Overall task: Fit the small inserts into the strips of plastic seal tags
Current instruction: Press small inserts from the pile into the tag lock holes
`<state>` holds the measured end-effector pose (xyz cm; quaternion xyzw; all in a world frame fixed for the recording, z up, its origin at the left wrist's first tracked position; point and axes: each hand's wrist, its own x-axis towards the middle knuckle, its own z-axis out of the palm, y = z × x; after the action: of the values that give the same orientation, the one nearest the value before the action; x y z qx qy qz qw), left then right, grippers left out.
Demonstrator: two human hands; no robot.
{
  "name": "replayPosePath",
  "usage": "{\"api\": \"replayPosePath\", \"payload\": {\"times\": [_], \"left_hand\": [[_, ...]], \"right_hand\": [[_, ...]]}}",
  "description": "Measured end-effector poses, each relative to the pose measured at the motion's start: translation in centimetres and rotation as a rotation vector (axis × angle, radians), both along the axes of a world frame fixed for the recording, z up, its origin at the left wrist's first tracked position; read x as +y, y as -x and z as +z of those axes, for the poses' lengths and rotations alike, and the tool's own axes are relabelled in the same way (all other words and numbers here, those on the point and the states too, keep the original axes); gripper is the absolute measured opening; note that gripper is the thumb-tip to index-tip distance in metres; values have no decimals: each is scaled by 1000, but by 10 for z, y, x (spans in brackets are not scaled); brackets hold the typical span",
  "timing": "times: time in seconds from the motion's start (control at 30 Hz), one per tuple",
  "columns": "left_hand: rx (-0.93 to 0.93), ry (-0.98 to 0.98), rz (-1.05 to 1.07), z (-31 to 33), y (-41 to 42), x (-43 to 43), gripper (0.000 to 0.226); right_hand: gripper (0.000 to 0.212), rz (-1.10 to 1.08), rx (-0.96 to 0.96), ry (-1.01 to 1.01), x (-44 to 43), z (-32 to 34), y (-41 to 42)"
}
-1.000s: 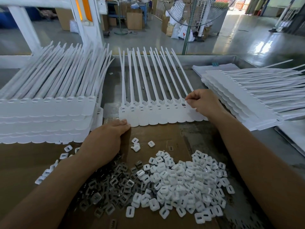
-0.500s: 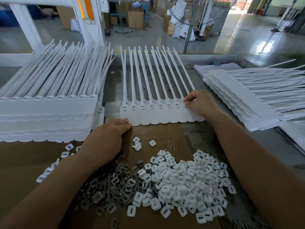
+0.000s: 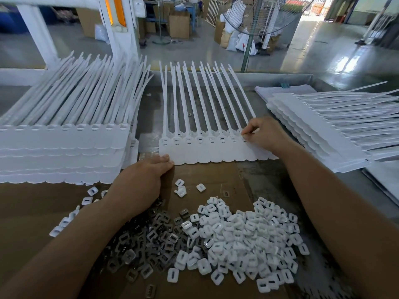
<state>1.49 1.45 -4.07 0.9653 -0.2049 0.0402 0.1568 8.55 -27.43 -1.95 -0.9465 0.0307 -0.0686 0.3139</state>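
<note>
A white strip of seal tags (image 3: 216, 155) lies flat in the middle, its long tails pointing away from me. My right hand (image 3: 264, 134) has thumb and forefinger pinched on a small insert, pressed onto a tag head near the strip's right end. Tag heads to the left show dark slots. My left hand (image 3: 138, 184) lies palm down on the cardboard (image 3: 32, 212), its fingertips touching the strip's near left corner; what is under the palm is hidden. A heap of white inserts (image 3: 241, 240) and one of grey metal inserts (image 3: 151, 242) lie in front.
A tall stack of tag strips (image 3: 64, 152) stands at the left. Another stack (image 3: 323, 130) lies fanned out at the right. Loose white inserts (image 3: 86, 200) are scattered by my left wrist. A metal table edge (image 3: 237, 75) runs behind, with a fan pole (image 3: 248, 48) beyond.
My right hand's pinched fingertips have edged slightly left along the row of tag heads. My left hand has stayed at the strip's corner.
</note>
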Motion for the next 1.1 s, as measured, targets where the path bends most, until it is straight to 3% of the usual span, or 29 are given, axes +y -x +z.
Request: {"api": "replayPosePath", "payload": {"times": [0.23,0.33,0.83,1.1], "left_hand": [[5,-7,10,1,-1,0,48],[8,-11,11,2,0,-1,49],[23,-19,14,3,1,-1,51],[14,-12,12,2,0,-1,50]], "right_hand": [[12,20,41,-99,-3,2,0],[19,20,35,-128,-3,4,2],[21,-167,108,-98,9,7,-6],[17,-152,31,-59,8,-4,-2]]}}
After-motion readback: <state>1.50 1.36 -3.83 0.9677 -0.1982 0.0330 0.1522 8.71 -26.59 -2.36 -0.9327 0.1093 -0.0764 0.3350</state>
